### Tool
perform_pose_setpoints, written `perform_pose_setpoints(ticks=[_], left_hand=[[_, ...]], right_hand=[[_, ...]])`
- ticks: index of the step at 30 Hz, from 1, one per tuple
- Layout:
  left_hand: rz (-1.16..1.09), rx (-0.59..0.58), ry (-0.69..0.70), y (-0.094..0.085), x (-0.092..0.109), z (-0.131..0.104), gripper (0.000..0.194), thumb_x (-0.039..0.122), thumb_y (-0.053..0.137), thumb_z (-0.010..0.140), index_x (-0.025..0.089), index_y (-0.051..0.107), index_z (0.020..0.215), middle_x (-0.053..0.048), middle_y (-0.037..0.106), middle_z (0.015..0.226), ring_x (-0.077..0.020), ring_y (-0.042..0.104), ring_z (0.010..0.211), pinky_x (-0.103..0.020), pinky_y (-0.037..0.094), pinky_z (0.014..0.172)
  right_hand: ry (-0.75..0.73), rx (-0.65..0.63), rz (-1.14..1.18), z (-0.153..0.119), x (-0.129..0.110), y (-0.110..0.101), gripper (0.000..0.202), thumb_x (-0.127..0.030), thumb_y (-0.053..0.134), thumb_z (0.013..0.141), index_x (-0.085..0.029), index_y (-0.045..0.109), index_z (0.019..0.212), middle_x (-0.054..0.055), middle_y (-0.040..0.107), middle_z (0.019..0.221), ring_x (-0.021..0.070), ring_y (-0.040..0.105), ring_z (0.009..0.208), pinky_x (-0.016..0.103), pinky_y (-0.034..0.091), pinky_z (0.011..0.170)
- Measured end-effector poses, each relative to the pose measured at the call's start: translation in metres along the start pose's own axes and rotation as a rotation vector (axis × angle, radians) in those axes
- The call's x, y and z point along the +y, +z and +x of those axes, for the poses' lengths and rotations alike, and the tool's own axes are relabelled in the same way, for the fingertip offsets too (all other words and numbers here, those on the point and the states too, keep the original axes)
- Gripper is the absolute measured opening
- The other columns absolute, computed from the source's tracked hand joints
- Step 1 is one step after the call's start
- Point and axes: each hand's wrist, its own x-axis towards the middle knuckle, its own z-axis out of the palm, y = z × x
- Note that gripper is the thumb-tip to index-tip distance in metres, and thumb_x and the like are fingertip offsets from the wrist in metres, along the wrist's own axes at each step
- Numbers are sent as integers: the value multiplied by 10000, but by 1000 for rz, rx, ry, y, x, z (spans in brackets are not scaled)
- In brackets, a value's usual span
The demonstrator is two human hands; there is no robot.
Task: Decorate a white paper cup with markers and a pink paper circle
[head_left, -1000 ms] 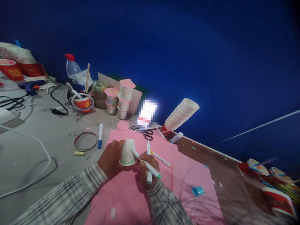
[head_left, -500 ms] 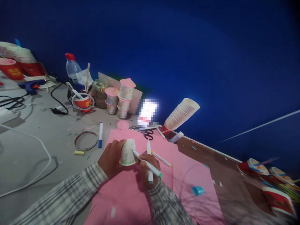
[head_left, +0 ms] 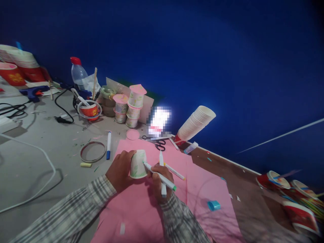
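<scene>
My left hand (head_left: pixel 122 171) grips a white paper cup (head_left: pixel 138 164) by its left side; the cup is upside down, with green marks on it. Between the fingers of my right hand (head_left: pixel 162 180) is a white marker with a green end (head_left: pixel 164 179), its tip touching the cup's right side. A second white marker (head_left: pixel 161 162) also sits in that hand, pointing away from me. Both hands are over pink paper (head_left: pixel 202 189). A yellow-tipped marker (head_left: pixel 175 171) lies just beyond the right hand.
Decorated cup stacks (head_left: pixel 133 111), a bright phone (head_left: pixel 159 121) and scissors (head_left: pixel 160 145) are behind the paper. A tall cup stack (head_left: pixel 196 125) leans right. Left are a tape ring (head_left: pixel 92 152), a blue-capped marker (head_left: pixel 108 145) and a white cable (head_left: pixel 48 157). A teal cap (head_left: pixel 214 205) lies right.
The green-ended marker has shifted very slightly in my right hand, its tip still at the cup. My left hand and the cup have hardly moved.
</scene>
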Motion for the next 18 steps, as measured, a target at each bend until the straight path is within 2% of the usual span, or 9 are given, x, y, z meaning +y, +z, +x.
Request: perform_pose_setpoints(ticks=[6,12,18], left_hand=[[-19,5,10,0,0,0,852,530,764,375,254,428,1108,-6,559,844,-226,539,750,-385,478,675],[-24,4,2,0,0,0,850,551,764,383,243,434,1103,-5,558,840,-221,538,756,-387,478,679],[-15,-6,17,-1,0,-1,866,608,741,386,230,443,1106,-7,551,827,-221,528,731,-386,474,657]], right_hand=[[93,25,73,2,-3,-1,201,-139,487,727,-232,601,864,-19,665,578,224,669,574,388,562,646],[73,27,91,3,-4,-1,200,-124,487,733,-218,609,861,-23,659,567,198,650,519,359,560,617],[34,62,59,5,-4,0,205,-124,482,742,-221,638,832,-11,670,588,217,669,556,378,563,634]])
